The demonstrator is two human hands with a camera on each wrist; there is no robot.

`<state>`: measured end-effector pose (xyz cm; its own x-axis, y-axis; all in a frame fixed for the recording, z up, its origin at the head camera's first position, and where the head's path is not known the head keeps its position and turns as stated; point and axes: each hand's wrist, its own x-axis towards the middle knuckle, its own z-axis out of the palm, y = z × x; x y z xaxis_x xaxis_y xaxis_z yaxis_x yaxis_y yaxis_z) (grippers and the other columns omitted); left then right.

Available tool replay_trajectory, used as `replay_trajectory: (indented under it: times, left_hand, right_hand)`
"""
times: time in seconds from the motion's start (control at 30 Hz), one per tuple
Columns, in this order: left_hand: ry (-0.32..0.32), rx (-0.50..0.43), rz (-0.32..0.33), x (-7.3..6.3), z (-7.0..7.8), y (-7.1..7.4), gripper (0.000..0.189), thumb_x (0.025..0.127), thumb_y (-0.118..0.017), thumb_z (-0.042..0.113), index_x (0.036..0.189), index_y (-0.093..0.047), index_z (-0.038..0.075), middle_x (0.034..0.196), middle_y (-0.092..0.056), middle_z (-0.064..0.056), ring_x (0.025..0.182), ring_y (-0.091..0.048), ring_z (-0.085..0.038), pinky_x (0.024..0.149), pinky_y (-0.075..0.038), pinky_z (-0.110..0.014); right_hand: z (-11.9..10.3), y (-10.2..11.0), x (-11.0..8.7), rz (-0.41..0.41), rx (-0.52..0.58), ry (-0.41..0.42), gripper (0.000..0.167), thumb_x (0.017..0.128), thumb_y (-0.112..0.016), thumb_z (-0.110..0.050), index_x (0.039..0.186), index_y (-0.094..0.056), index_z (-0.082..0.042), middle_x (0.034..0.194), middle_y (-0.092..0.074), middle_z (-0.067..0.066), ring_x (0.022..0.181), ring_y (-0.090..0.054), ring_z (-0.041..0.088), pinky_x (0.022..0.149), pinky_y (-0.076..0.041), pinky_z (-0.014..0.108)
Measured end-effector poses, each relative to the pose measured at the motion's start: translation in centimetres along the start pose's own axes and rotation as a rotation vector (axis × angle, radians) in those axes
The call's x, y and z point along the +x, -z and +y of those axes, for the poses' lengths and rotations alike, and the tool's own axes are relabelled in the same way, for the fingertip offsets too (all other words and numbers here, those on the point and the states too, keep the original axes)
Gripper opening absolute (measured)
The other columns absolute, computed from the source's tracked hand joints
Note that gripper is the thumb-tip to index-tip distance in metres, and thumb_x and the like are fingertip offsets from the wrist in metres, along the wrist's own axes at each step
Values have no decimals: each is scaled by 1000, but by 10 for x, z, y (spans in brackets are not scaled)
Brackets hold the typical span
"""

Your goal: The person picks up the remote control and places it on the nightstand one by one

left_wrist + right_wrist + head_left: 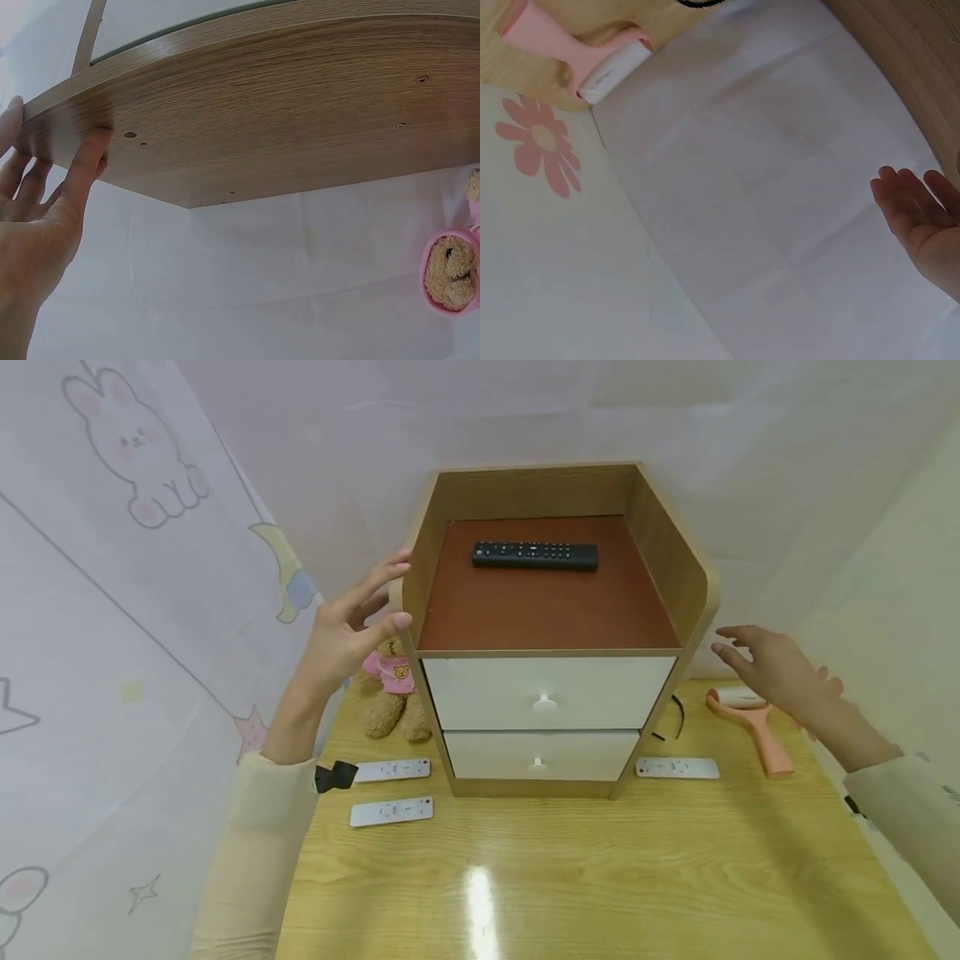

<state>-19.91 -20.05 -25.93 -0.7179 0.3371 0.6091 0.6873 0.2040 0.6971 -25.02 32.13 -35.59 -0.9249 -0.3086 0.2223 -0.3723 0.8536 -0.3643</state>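
3 white remotes (392, 811), teddy bear (394, 681), lint roller (762, 735)

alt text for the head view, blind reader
A person's left hand touches a wood-grain cabinet with two white drawers, right hand near its right side. A black remote lies on its reddish-brown top, three white remotes on the yellowish wooden table.

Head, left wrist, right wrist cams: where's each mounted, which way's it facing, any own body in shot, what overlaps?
Head: on the head, facing forward and down at the two-drawer cabinet; left hand, right hand and both sleeves show.
Left wrist: on that wrist, facing the cabinet's outer side panel; left hand at the left edge.
Right wrist: on that wrist, facing mostly the pale backdrop; right hand at the right edge.
Shared: head and left wrist, teddy bear; head and right wrist, lint roller.
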Motion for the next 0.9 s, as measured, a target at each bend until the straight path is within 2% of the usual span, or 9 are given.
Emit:
replay_trajectory:
  times: [0.17,0.4,0.5,0.57,0.63,0.7,0.77,0.83,0.9]
  left_hand:
    - [-8,-16,1,-1,0,0,48,90,-62,-8,136,-49,-3,149,-41,-11,138,-38,-24,112,-34,-43]
    - [-13,-19,-4,-2,1,-1,48,89,-61,-9,135,-49,-5,149,-41,-12,138,-38,-24,112,-34,-44]
    - [-19,-25,-2,-3,1,-1,48,89,-62,-8,135,-49,-5,149,-41,-13,137,-38,-24,111,-34,-43]
    - [-25,-26,-1,-3,2,-1,48,90,-62,-7,136,-49,-5,149,-41,-13,137,-39,-25,111,-34,-43]
    - [-27,-27,-1,-3,2,0,48,90,-62,-6,136,-49,-4,149,-41,-12,137,-38,-25,111,-34,-42]
    - [-29,-23,-2,-3,2,1,48,90,-62,-6,136,-49,-4,149,-41,-12,137,-38,-25,111,-34,-42]
    - [-28,-21,-3,-3,2,2,48,90,-62,-5,136,-49,-3,149,-41,-12,137,-38,-25,111,-34,-42]
    - [-26,-20,-3,-3,3,2,48,90,-62,-5,136,-49,-3,149,-41,-12,137,-38,-25,111,-34,-43]
    - [-23,-20,0,-4,3,2,48,90,-62,-5,136,-49,-3,149,-41,-12,137,-39,-25,111,-34,-43]
  right_hand:
    - [17,-34,-6,-88,1,-24,45,102,-49,-23,130,-50,12,123,-53,36,100,-59,51,81,-48,63]
    - [51,-82,-25,-85,-42,23,37,95,-61,-13,120,-56,13,108,-61,34,89,-63,47,73,-52,57]
    - [61,-100,-32,-145,-15,15,41,93,-63,-10,123,-53,15,119,-55,39,89,-63,46,75,-52,57]
    - [67,-111,-35,-178,-13,14,45,90,-66,-7,125,-50,16,123,-49,42,82,-65,43,72,-53,53]
    - [71,-121,-38,-192,-39,22,48,86,-70,-6,123,-51,17,127,-42,45,65,-65,32,62,-54,43]
    - [77,-130,-40,-192,-63,34,50,82,-74,-6,121,-53,18,127,-41,46,51,-57,19,49,-48,32]
    - [81,-138,-43,-205,-57,42,52,79,-77,-7,120,-55,17,124,-46,45,47,-51,15,45,-44,29]
    - [86,-146,-46,-244,-22,46,55,78,-78,-8,121,-55,17,121,-50,43,53,-57,20,50,-49,33]
    - [90,-154,-50,-305,31,42,59,78,-79,-10,123,-53,17,118,-54,40,72,-65,33,63,-55,42]
